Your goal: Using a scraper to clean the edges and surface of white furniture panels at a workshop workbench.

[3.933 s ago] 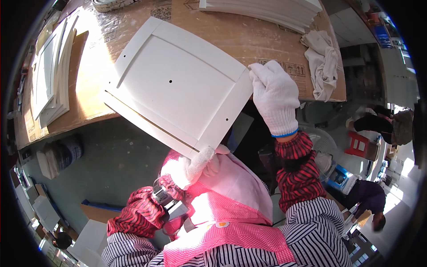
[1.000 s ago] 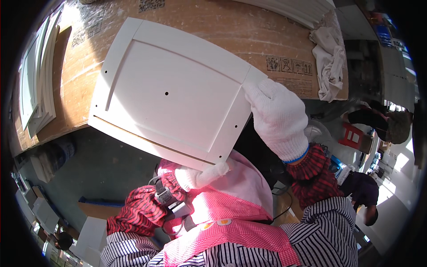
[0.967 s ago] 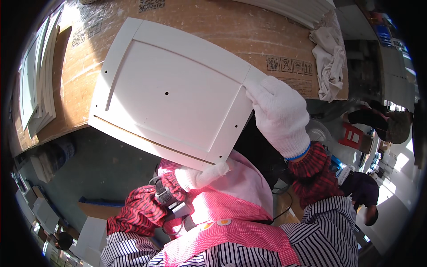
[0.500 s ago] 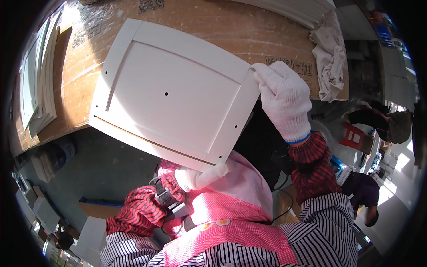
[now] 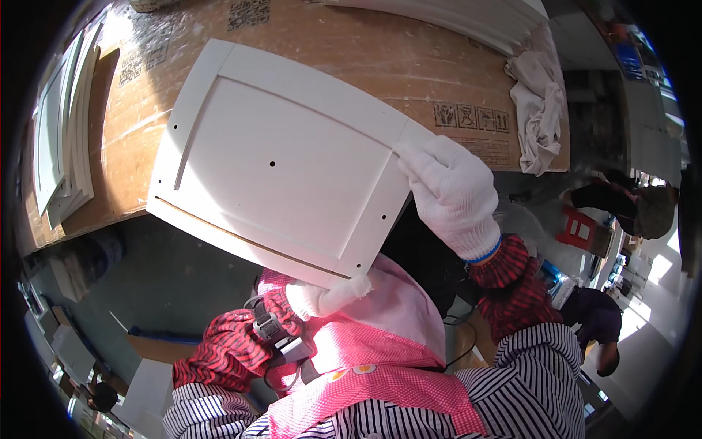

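Note:
A white drawer-front-like panel [image 5: 285,197] with a raised frame, several small dark holes and a brown groove along its near edge is held tilted in front of me. My right hand [image 5: 452,192], in a white knit glove, grips its right edge close to the far right corner, fingers lying over the frame. My left hand [image 5: 327,295], gloved too, is closed at the panel's near edge; its fingertips are partly hidden by the panel. The panel's far side overlaps the cardboard-covered table [image 5: 351,55] in view.
White panels [image 5: 69,132] lie stacked at the table's left end. More white boards [image 5: 453,18] are at the far right, beside a crumpled pale cloth [image 5: 540,110]. A person in dark purple [image 5: 592,314] is at the right. A red box [image 5: 578,227] stands near there.
My right hand has slid from the panel's far right corner a little nearer and to the left, with more of it over the frame. The panel has dipped slightly toward me.

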Demonstrator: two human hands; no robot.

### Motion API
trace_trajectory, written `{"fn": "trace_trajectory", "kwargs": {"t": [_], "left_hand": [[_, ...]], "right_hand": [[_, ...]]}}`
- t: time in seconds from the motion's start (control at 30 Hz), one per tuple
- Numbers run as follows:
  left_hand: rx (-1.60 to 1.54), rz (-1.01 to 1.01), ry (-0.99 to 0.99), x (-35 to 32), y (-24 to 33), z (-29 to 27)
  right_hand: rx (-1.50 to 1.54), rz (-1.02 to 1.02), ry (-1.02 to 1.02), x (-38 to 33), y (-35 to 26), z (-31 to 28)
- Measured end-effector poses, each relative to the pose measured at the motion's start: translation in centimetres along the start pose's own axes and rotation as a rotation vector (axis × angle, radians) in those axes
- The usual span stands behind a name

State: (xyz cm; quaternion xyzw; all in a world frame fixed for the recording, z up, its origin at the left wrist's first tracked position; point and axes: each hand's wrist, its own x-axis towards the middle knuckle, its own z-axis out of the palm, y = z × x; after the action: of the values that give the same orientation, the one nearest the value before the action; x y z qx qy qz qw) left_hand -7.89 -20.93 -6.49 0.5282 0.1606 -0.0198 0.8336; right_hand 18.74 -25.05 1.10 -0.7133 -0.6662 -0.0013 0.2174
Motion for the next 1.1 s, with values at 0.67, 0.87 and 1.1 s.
{"fn": "trace_trajectory", "kwargs": {"t": [0.67,0.87,1.1], "left_hand": [[-0.14,0.112,0.106,0.0,-3.9,0.8],[-0.501,0.045,0.409,-2.2,0.5,2.1],[1.232,0.153,0.968,-18.3,9.1,-3.3]], "right_hand": [[0.463,0.122,-0.286,-4.5,-8.3,-0.8],[0.743,0.754,-0.053,-5.4,-5.6,-2.4],[1.097,0.907,-0.044,-8.4,-5.7,-1.4]]}}
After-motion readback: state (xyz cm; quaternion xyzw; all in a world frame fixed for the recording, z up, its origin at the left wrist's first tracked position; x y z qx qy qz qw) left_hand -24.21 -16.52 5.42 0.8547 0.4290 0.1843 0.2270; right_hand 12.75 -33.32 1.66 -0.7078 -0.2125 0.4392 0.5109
